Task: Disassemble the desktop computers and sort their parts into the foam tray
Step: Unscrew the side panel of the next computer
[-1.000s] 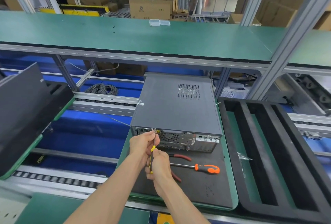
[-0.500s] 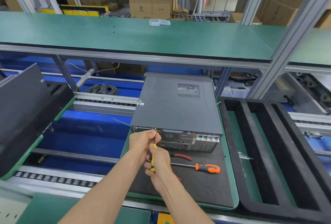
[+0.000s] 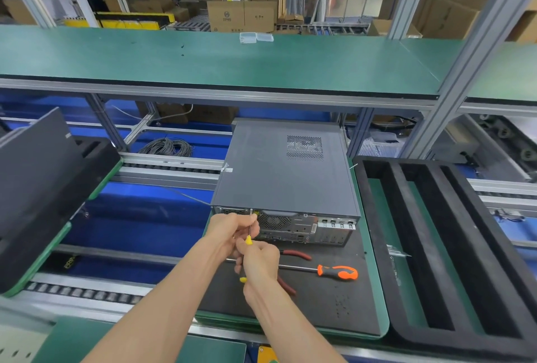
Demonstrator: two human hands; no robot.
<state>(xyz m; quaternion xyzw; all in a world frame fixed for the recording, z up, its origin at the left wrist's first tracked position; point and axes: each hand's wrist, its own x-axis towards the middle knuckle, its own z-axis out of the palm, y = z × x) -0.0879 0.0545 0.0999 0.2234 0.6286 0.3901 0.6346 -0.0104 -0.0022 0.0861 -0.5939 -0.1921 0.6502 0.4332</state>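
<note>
Right hand (image 3: 259, 262) curled round yellow-handled screwdriver (image 3: 248, 240); left hand (image 3: 230, 230) fingers pinch shaft near tip at top rear edge of desktop computer (image 3: 286, 172). Early stage judged: cover still on, foam tray (image 3: 436, 246) slots bare. Computer lies flat on black mat (image 3: 334, 304), rear panel facing near edge, long axis running near-to-far.

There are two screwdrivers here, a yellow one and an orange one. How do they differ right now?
The yellow screwdriver is gripped by the right hand while the left hand steadies its shaft; the orange screwdriver lies untouched on the mat. The yellow one points at the computer's rear panel; the orange one lies sideways along it. Both have thin metal shafts.
</note>
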